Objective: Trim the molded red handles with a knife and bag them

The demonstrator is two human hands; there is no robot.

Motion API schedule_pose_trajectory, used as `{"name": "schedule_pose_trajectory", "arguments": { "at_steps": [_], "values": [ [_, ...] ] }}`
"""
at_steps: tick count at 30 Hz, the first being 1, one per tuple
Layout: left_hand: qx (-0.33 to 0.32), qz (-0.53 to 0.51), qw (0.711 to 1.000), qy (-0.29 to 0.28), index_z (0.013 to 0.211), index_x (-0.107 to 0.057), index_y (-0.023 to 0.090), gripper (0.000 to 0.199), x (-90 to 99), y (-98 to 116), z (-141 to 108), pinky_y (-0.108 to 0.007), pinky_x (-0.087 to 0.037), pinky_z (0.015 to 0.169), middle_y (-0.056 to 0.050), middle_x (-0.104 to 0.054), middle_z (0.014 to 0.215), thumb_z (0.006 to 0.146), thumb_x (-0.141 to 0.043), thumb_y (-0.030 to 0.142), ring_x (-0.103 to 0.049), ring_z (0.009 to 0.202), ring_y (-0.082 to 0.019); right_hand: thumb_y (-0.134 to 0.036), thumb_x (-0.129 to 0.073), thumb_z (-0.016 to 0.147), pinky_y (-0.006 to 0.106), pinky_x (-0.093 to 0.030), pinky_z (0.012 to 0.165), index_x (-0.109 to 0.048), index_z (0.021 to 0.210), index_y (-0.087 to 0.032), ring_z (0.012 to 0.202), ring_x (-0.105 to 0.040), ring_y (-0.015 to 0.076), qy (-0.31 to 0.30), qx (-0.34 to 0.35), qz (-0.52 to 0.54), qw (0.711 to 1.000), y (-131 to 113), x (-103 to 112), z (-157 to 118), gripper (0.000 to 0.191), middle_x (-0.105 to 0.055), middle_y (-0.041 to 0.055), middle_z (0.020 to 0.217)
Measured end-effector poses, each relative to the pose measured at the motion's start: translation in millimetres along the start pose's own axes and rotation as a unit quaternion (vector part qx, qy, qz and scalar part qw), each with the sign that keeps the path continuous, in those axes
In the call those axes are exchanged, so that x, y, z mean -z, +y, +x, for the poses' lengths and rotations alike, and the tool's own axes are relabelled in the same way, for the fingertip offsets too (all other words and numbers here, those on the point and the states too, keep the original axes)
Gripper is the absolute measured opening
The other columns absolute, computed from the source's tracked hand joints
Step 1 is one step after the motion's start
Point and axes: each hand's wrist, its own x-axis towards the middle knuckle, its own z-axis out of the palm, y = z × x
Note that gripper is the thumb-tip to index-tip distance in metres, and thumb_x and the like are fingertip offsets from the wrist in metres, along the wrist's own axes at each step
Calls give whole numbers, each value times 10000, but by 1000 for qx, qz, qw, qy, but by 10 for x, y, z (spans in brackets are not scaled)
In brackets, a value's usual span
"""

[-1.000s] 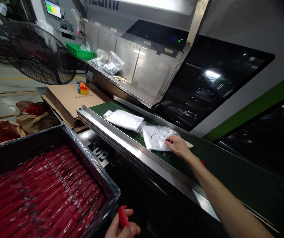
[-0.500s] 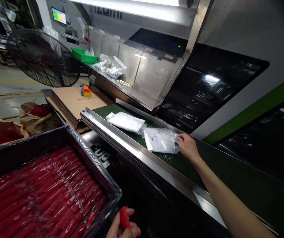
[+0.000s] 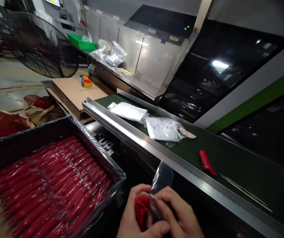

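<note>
Head view: both hands are at the bottom edge, in front of the conveyor's metal rail (image 3: 144, 142).
Left hand (image 3: 131, 215): curled around a red piece (image 3: 142, 210), fingers closed against it.
Right hand (image 3: 180, 215): thumb and fingers pinching clear film (image 3: 163, 175) beside that piece; whether the piece is inside the film cannot be told.
Slip risk: smooth film could slide between the fingertips and let the red piece drop into the dark gap below, if the left grip loosens.
Snag risk: the film's free end stands up near the rail and could catch or crease if the hands push forward.
Box rim (image 3: 96, 145): lined in dark plastic, left of the hands; a leftward swing could knock it.
Green belt (image 3: 188, 152): bare room lies between the white packet (image 3: 163, 129) and a loose red part (image 3: 206, 162).
Thin metal tool (image 3: 246, 192): just beside that part, pointed end towards it; a careless sweep rightward could prick or scatter both.
</note>
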Motion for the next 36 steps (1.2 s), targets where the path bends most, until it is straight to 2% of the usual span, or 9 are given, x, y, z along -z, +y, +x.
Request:
{"name": "schedule_pose_trajectory", "arguments": {
  "at_steps": [5, 11, 17, 20, 22, 26, 28, 32, 36],
  "values": [
    [54, 74, 996, -20, 1049, -478, 189, 438, -40, 24, -65, -203, -389, 558, 10, -589, 773, 762, -738, 393, -475, 573, -71, -473, -500, 930, 182, -464, 641, -626, 859, -202, 691, -564, 104, 96, -133, 123, 979, 80, -183, -281, 307, -581, -2, 775],
    [19, 187, 982, -6, 945, -459, 198, 205, -69, -43, -153, -199, -423, 585, 30, -526, 776, 827, -609, 273, -469, 607, -75, -491, -527, 913, 164, -450, 554, -617, 877, -194, 609, -535, 89, 163, -130, 62, 976, 189, -75, -418, 313, -583, -14, 703],
    [-21, 278, 960, -5, 985, -427, 222, 197, -102, -77, -120, -199, -430, 575, 35, -542, 804, 839, -559, 241, -496, 611, -80, -425, -500, 949, 169, -440, 555, -618, 977, -222, 605, -521, 80, 257, -100, 4, 961, 277, 24, -525, 236, -570, -28, 714],
    [-59, 356, 933, -24, 1051, -443, 244, 232, -86, -67, -103, -226, -451, 652, 41, -572, 806, 851, -558, 227, -545, 678, -103, -353, -500, 960, 176, -447, 657, -616, 1030, -257, 727, -534, 82, 305, -61, -28, 950, 230, 93, -628, 167, -562, -20, 825],
    [-87, 414, 904, -53, 1130, -457, 255, 325, -70, -78, -115, -267, -459, 704, 31, -597, 825, 833, -575, 194, -570, 715, -130, -304, -548, 935, 197, -458, 739, -617, 1093, -270, 831, -550, 94, 264, -5, -65, 962, 169, 127, -703, 175, -570, -3, 951],
    [-158, 494, 844, -140, 1288, -436, 251, 569, -59, -150, -187, -372, -464, 861, -47, -620, 1047, 755, -517, 68, -597, 943, -211, -243, -615, 897, 233, -491, 777, -549, 1214, -263, 852, -582, 110, 90, 94, -156, 979, 86, 136, -820, 324, -604, -1, 973],
    [-181, 518, 819, -168, 1331, -424, 243, 605, -66, -189, -217, -429, -443, 920, -80, -603, 1132, 758, -484, 60, -574, 1036, -249, -213, -584, 915, 215, -505, 775, -555, 1184, -267, 869, -611, 103, 85, 92, -140, 982, 83, 130, -869, 276, -637, -8, 986],
    [-187, 548, 799, -163, 1328, -434, 244, 595, -67, -255, -165, -475, -394, 975, -81, -590, 1163, 761, -490, 70, -544, 1071, -266, -186, -597, 895, 154, -507, 678, -615, 1047, -266, 801, -640, 76, 205, 62, -120, 970, 106, 194, -1039, 173, -671, -36, 939],
    [-140, 545, 821, -91, 1106, -501, 215, 303, -17, -296, 31, -351, -450, 804, -31, -600, 958, 814, -502, 133, -577, 864, -195, -214, -644, 868, 193, -519, 764, -650, 1028, -252, 778, -660, 97, 361, 34, -198, 911, 146, 312, -1354, 164, -693, -24, 935]
  ]
}}
